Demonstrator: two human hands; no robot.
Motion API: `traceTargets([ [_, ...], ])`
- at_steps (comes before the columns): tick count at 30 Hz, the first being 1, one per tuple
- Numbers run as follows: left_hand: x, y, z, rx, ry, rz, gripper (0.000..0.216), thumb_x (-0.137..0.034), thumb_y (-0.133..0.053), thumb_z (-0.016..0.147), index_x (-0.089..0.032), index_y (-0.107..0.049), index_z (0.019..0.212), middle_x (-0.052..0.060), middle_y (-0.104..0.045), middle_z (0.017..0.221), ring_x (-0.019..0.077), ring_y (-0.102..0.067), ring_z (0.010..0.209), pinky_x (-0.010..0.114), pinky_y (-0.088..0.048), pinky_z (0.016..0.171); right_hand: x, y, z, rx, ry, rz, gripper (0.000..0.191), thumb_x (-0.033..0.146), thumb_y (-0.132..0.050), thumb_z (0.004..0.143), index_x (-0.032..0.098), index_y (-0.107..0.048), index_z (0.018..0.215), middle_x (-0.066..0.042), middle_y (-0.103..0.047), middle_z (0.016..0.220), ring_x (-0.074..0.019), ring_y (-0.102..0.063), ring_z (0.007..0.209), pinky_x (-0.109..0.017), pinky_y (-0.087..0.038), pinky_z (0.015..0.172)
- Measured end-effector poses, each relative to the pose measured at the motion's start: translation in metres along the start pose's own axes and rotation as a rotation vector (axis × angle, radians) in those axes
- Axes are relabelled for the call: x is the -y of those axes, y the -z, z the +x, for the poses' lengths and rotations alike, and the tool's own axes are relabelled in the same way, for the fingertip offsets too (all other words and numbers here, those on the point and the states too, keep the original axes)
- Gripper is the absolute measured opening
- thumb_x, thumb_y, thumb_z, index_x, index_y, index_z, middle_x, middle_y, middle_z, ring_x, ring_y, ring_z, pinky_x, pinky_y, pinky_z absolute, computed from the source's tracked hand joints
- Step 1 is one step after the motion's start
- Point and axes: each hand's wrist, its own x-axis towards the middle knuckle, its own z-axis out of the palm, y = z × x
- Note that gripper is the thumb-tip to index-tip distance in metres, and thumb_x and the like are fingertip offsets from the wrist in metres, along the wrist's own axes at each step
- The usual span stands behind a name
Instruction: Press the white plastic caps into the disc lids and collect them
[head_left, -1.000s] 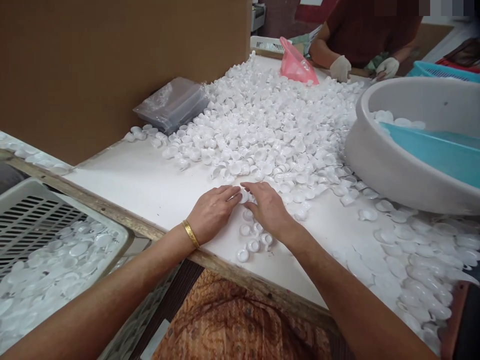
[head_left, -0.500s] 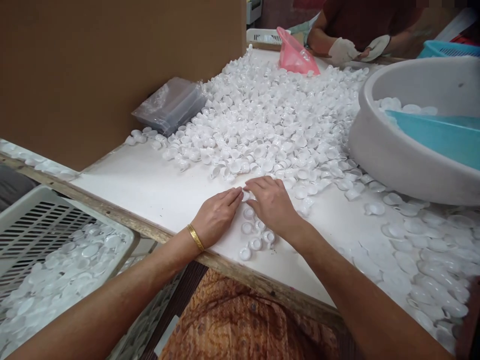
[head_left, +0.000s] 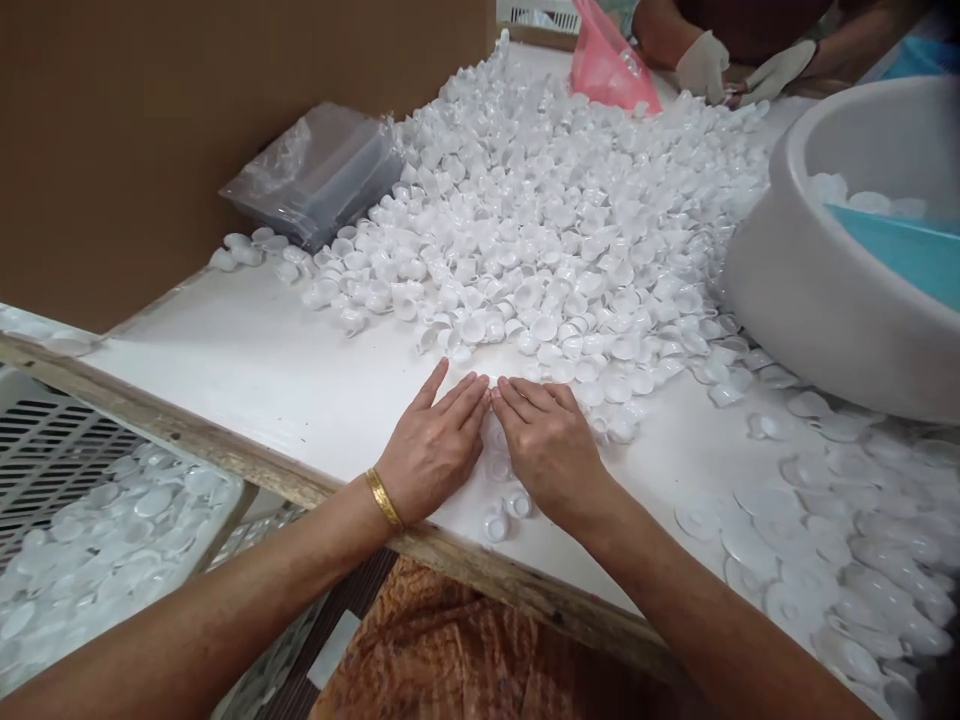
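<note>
My left hand and my right hand lie flat on the white table, fingertips meeting, fingers stretched out. Between and under them sits a small group of white plastic caps, a few showing near the wrists. Just beyond the fingertips begins a big heap of the same white caps. A gold bangle circles my left wrist. Neither hand grips anything.
A large grey tub with a blue scoop stands at right. Flat white lids cover the right front. A crate of lids sits lower left. Plastic bags lie by a cardboard wall. Another person's gloved hands and a pink scoop are at the far end.
Both hands have flattened and slid slightly toward me over the small group of caps, hiding more of them. The camera tilted downward.
</note>
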Motion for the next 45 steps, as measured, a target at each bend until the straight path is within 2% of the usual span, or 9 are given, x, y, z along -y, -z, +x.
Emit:
traceTargets([
  [8,-0.001,0.011,-0.008,-0.043,0.073,-0.093,0.034,-0.015,-0.042,0.082,-0.017,-0.057,0.112,0.012,-0.060,0.119,0.0253,-0.054,0.113,0.055,-0.027,0.106,0.013,0.014,-0.004,0.046,-0.083,0.130,0.034,0.015,-0.041,0.088,0.008,-0.055,0.119,-0.013,-0.054,0.127,-0.0231,-0.043,0.120,-0.041,-0.032,0.098],
  [11,0.000,0.023,-0.029,-0.068,0.084,-0.111,0.030,-0.020,-0.044,0.082,-0.022,-0.060,0.107,0.008,-0.063,0.114,0.0291,-0.055,0.112,0.059,-0.025,0.104,0.003,0.038,-0.041,-0.014,-0.195,0.219,0.036,0.023,-0.044,0.089,0.018,-0.050,0.124,-0.006,-0.048,0.133,-0.0189,-0.038,0.124,-0.039,-0.033,0.099],
  [14,0.001,0.037,-0.048,-0.063,0.109,-0.075,0.025,-0.028,-0.042,0.084,-0.022,-0.062,0.098,0.007,-0.066,0.106,0.0317,-0.054,0.111,0.061,-0.025,0.103,-0.023,0.065,-0.096,-0.061,-0.488,0.121,0.027,0.024,-0.045,0.089,0.020,-0.057,0.113,-0.007,-0.059,0.117,-0.0213,-0.048,0.111,-0.041,-0.038,0.093],
  [18,-0.010,0.048,-0.044,-0.139,0.209,-0.058,0.023,-0.029,-0.044,0.086,-0.020,-0.063,0.095,0.008,-0.066,0.104,0.0277,-0.057,0.104,0.056,-0.033,0.100,-0.057,0.076,-0.153,0.173,-0.611,-0.061,0.032,0.027,-0.063,0.076,0.018,-0.058,0.107,-0.010,-0.060,0.103,-0.0284,-0.052,0.098,-0.043,-0.043,0.080],
  [21,-0.026,0.046,-0.030,-0.093,0.226,-0.186,0.022,-0.024,-0.046,0.086,-0.019,-0.063,0.099,0.008,-0.064,0.104,0.0222,-0.057,0.095,0.042,-0.047,0.085,-0.065,0.070,-0.166,0.226,-0.605,-0.027,0.026,0.022,-0.061,0.075,0.018,-0.058,0.100,-0.010,-0.060,0.099,-0.0264,-0.054,0.094,-0.037,-0.045,0.075],
  [26,-0.043,0.037,-0.024,0.048,0.205,-0.226,0.026,-0.022,-0.051,0.083,-0.018,-0.060,0.108,0.010,-0.058,0.104,0.0232,-0.050,0.095,0.038,-0.046,0.078,-0.046,0.079,-0.144,0.034,-0.618,0.109,0.030,0.038,-0.053,0.082,0.021,-0.058,0.105,-0.010,-0.061,0.096,-0.0247,-0.058,0.086,-0.035,-0.046,0.069],
  [33,-0.031,0.017,-0.005,0.104,0.200,-0.178,0.020,-0.017,-0.051,0.083,-0.020,-0.065,0.096,0.007,-0.059,0.085,0.0208,-0.051,0.082,0.034,-0.044,0.071,0.008,0.065,-0.063,0.028,-0.691,0.840,0.022,0.031,-0.047,0.087,0.021,-0.056,0.104,0.001,-0.062,0.068,-0.0170,-0.065,0.070,-0.026,-0.047,0.060],
  [41,-0.002,0.029,-0.019,-0.010,0.532,-0.383,0.027,-0.025,-0.049,0.085,-0.019,-0.063,0.108,0.004,-0.064,0.086,0.0168,-0.057,0.080,0.031,-0.045,0.073,0.019,0.028,-0.010,-0.079,-0.409,0.734,0.014,0.023,-0.050,0.085,0.021,-0.063,0.089,-0.002,-0.066,0.082,-0.0159,-0.064,0.076,-0.028,-0.049,0.069],
  [45,-0.004,0.033,-0.017,0.054,0.611,-0.558,0.022,-0.027,-0.050,0.084,-0.022,-0.068,0.095,0.001,-0.067,0.086,0.0157,-0.059,0.080,0.029,-0.044,0.074,0.024,0.016,-0.001,0.012,-0.572,0.917,0.020,0.019,-0.051,0.084,0.018,-0.058,0.102,-0.002,-0.063,0.079,-0.0142,-0.066,0.062,-0.026,-0.053,0.057],
])
